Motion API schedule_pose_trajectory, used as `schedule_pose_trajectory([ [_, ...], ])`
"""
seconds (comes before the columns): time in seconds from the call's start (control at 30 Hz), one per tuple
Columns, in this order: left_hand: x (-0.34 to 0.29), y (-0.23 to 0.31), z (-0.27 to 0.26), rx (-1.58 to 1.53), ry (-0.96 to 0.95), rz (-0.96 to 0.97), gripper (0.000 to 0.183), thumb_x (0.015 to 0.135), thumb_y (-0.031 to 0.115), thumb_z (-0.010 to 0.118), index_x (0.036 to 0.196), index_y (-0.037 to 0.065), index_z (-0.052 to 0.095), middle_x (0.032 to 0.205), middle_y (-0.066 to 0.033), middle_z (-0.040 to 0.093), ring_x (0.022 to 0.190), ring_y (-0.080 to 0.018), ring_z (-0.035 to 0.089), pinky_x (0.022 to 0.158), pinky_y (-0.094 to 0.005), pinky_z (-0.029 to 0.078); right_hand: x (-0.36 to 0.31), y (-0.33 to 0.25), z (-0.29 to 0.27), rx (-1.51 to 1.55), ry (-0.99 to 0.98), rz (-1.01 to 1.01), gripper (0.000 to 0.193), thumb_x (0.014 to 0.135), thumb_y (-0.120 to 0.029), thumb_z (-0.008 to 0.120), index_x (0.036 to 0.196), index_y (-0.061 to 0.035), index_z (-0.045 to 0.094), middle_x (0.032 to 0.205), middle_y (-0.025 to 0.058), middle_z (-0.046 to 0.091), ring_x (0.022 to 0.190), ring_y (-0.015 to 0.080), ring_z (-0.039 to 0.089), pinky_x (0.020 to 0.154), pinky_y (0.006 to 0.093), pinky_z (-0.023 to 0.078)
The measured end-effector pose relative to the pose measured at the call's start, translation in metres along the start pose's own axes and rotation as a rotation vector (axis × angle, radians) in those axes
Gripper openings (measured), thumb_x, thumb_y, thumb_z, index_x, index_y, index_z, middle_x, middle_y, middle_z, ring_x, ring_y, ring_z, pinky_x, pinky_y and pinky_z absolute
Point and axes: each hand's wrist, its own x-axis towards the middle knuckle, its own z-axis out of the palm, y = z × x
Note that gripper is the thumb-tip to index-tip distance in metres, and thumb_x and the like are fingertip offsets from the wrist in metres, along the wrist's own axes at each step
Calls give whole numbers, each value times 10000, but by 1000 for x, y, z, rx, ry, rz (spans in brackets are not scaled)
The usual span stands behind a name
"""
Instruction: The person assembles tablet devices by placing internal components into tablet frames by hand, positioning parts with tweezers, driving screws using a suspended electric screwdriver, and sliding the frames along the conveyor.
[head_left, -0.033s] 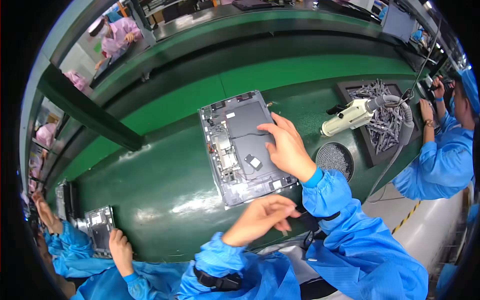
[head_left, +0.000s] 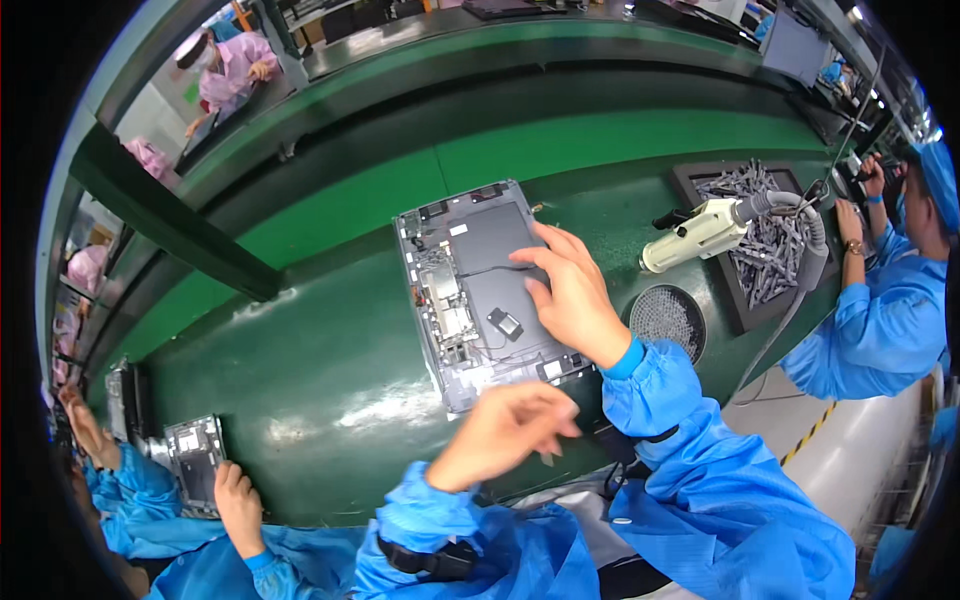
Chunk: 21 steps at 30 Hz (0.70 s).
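An opened tablet [head_left: 490, 230] lies on the green bench, its dark battery panel and silver circuit board [head_left: 440, 305] exposed. My right hand [head_left: 580, 305] rests over its right edge, index finger and thumb apart above the panel, near a thin black cable [head_left: 495, 268]. A small black piece with a white label [head_left: 506, 323] sits on the lower panel. Just off the tablet's near edge is my left hand [head_left: 505, 430], touching nothing that I can see. Its bent fingers are smeared by motion, so whether anything is in them is unclear.
Right of the tablet stand a round dish of small clear pieces [head_left: 668, 322], a pale nozzle tool on a grey hose [head_left: 695, 237], and a dark tray [head_left: 755, 315] of grey strips. A co-worker's hand [head_left: 238, 505] touches another opened device [head_left: 195, 455] at left. Another person [head_left: 860, 330] works at right.
My left hand has shifted slightly left, its fingers blurring more. My right hand stays at the tablet's edge.
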Motion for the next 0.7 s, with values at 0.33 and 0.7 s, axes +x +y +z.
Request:
schedule_pose_trajectory([
  [0.33,21,-9,-84,728,839,678,119,846,43,639,766,-38,604,598,8,521,523,-30,422,461,-200,322,-11,-11,6,31,-364,-85,231,734,-111,718,939,-41,638,922,110,574,758,278,598,688,368,477],
  [0.7,20,5,-77,1073,422,700,112,662,-9,689,683,8,580,599,-85,517,549,-223,527,507,-304,401,1,1,-7,330,-278,28,129,777,-89,689,841,16,648,726,115,621,629,216,612,574,316,477],
])
